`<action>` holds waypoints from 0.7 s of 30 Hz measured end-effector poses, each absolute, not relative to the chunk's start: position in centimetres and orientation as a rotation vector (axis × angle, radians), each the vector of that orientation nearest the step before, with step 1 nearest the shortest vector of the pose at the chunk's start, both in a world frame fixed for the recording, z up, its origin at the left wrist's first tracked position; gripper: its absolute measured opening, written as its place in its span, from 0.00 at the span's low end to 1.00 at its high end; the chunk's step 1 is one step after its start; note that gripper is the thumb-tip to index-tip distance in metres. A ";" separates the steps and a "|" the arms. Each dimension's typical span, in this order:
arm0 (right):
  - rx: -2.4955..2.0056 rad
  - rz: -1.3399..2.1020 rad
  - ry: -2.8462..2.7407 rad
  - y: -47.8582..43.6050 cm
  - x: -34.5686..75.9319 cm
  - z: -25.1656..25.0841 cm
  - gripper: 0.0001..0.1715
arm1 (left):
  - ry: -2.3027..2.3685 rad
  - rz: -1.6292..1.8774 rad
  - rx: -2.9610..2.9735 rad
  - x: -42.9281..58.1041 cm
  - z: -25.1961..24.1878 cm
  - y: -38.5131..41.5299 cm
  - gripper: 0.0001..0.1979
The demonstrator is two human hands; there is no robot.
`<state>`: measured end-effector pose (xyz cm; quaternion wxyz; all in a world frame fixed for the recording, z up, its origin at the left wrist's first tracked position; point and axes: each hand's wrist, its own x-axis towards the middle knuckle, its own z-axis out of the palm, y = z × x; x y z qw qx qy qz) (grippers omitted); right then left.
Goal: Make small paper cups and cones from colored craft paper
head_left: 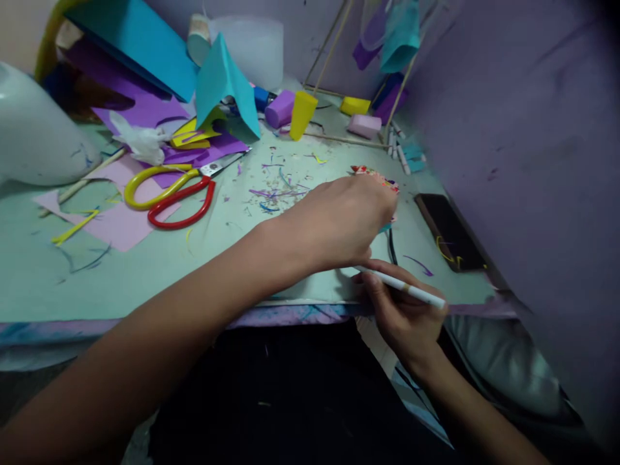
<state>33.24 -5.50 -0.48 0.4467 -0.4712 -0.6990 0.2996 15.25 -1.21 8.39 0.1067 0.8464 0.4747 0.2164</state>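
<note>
My left hand reaches across to the right, with its fingers closed and turned away from me. Bits of a floral-patterned object show past its knuckles, but most of it is hidden behind the hand. A black cord runs down just below the fingers. Close under it, at the table's front edge, my right hand grips a slim white pen-like stick with a gold-coloured band. The stick's left end meets the underside of my left hand, where the contact is hidden.
Scissors with yellow and red handles lie left, among pink paper and purple scraps. Behind stand a folded turquoise paper, a yellow paper piece and a stick frame. A phone lies by the wall.
</note>
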 end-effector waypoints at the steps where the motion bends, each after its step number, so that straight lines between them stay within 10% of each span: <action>1: -1.170 0.770 -1.702 -5.5 33.2 -0.3 0.09 | 1.402 0.619 2.515 15.2 8.4 -1.2 0.10; 21: -1.122 0.924 -1.319 -3.7 33.9 2.0 0.08 | 1.506 0.821 2.542 13.2 9.6 -1.8 0.08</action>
